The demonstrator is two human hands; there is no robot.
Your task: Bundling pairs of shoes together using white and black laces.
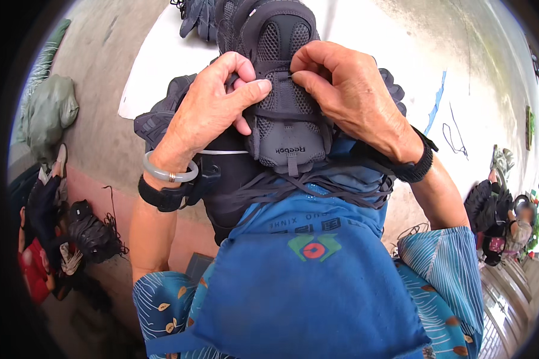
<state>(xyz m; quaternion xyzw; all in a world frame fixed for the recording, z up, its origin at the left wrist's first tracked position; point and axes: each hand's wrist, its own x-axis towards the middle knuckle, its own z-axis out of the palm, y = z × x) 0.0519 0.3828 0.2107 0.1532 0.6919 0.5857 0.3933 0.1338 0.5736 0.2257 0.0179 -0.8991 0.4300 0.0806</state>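
A dark grey mesh shoe upper [288, 134] lies in front of me, its tongue end toward my lap. A dark lace [284, 115] crosses it. My left hand [212, 99] grips the left edge of the upper, thumb on top and some fingers curled below. At the right eyelet edge, my right hand [347, 90] pinches what looks like a thin lace tip, mostly hidden by the thumb and index finger. A bundle of loose dark shoelaces [317, 186] lies across my lap, over the blue apron [305, 287].
More dark shoes [167, 110] lie on the white surface [365, 24] around the upper. A blue strip [437, 102] and a thin cord loop [455, 137] are at the right. Other people sit at the far left and far right. Green sacks [51, 113] stand at the left.
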